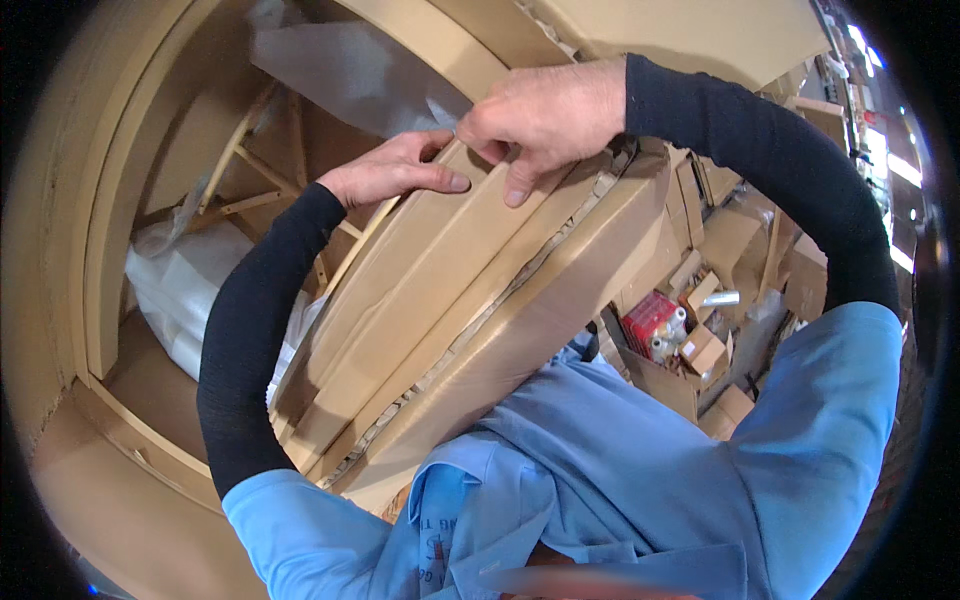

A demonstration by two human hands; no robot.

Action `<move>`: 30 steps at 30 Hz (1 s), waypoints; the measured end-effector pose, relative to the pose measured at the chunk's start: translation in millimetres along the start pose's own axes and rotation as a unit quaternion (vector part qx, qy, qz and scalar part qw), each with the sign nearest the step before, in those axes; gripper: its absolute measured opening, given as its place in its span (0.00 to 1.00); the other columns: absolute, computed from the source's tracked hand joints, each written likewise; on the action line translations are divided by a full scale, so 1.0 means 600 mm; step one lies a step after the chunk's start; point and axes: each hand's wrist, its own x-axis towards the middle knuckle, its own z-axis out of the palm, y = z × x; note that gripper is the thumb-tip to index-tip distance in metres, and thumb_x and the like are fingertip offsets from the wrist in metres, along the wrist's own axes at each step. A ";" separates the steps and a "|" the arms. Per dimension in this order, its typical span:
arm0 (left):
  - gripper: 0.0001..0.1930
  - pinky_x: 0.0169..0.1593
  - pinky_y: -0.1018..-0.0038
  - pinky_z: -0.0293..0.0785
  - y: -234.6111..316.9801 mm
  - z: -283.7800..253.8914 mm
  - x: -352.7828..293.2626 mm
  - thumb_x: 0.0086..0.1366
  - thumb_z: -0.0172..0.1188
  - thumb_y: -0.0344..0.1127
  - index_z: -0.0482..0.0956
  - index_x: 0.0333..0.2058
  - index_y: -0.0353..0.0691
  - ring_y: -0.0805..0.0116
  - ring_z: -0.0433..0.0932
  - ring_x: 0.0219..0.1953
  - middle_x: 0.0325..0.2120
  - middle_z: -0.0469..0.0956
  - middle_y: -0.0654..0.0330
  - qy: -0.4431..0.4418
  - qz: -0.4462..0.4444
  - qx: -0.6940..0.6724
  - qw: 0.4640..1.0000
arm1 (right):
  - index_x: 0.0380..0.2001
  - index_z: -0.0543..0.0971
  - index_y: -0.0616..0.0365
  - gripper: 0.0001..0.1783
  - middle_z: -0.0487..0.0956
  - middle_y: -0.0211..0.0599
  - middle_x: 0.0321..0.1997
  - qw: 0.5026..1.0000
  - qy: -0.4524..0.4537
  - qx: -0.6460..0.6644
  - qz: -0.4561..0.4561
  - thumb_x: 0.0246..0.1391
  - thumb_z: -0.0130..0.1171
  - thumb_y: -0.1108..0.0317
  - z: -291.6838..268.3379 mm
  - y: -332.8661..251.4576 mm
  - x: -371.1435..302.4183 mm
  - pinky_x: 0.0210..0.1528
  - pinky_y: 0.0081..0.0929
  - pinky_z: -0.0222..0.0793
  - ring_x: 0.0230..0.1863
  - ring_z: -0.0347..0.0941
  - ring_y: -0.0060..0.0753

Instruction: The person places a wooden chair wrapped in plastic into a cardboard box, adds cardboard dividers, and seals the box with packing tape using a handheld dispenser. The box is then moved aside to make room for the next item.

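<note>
A folded brown cardboard strip (400,285) stands along the near inner wall of a large open carton (590,265). My left hand (395,170) pinches its upper edge, thumb on the near face and fingers behind it. Beside it, farther right, my right hand (545,115) grips the same strip with bent fingers, the thumb pressing on its face. My right fingertips are partly hidden. Inside the carton, left of the strip, lie thin wooden bars (265,170) joined like a frame. White foam wrap (195,290) bulges below them, and a translucent sheet (335,65) hangs at the far side.
The carton's thick rim has a torn, corrugated edge (480,310) between the strip and my body. A raised cardboard flap (690,30) is at the far right. Beyond the carton on the right, an open box (660,385) holds a red pack (652,322) and white rolls.
</note>
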 end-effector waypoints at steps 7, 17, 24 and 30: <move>0.39 0.60 0.69 0.69 0.004 -0.007 -0.003 0.60 0.69 0.52 0.69 0.61 0.30 0.65 0.74 0.53 0.52 0.77 0.53 -0.006 -0.008 0.028 1.000 | 0.34 0.78 0.62 0.19 0.81 0.47 0.31 0.997 0.066 -0.040 -0.023 0.46 0.74 0.60 0.019 -0.018 -0.027 0.41 0.45 0.75 0.39 0.81 0.51; 0.36 0.60 0.70 0.68 0.025 -0.003 -0.002 0.60 0.68 0.49 0.69 0.60 0.31 0.67 0.72 0.54 0.52 0.76 0.55 -0.003 -0.082 0.000 0.997 | 0.29 0.78 0.63 0.24 0.78 0.47 0.23 0.993 0.119 -0.009 0.007 0.52 0.69 0.49 -0.008 -0.043 -0.050 0.37 0.43 0.74 0.30 0.79 0.49; 0.29 0.61 0.70 0.68 -0.040 0.015 -0.027 0.67 0.61 0.48 0.71 0.59 0.33 0.65 0.71 0.57 0.53 0.75 0.54 0.044 0.071 0.036 0.996 | 0.58 0.75 0.55 0.31 0.74 0.45 0.61 0.728 0.590 -0.213 -0.278 0.59 0.61 0.46 -0.017 -0.079 0.096 0.62 0.43 0.68 0.61 0.72 0.43; 0.23 0.65 0.67 0.66 -0.084 -0.006 -0.038 0.71 0.59 0.45 0.73 0.59 0.39 0.62 0.69 0.61 0.60 0.70 0.55 0.046 0.206 0.135 0.968 | 0.64 0.70 0.50 0.34 0.61 0.47 0.72 0.885 0.223 -0.220 -0.344 0.59 0.61 0.47 0.086 -0.002 0.104 0.74 0.59 0.46 0.73 0.54 0.52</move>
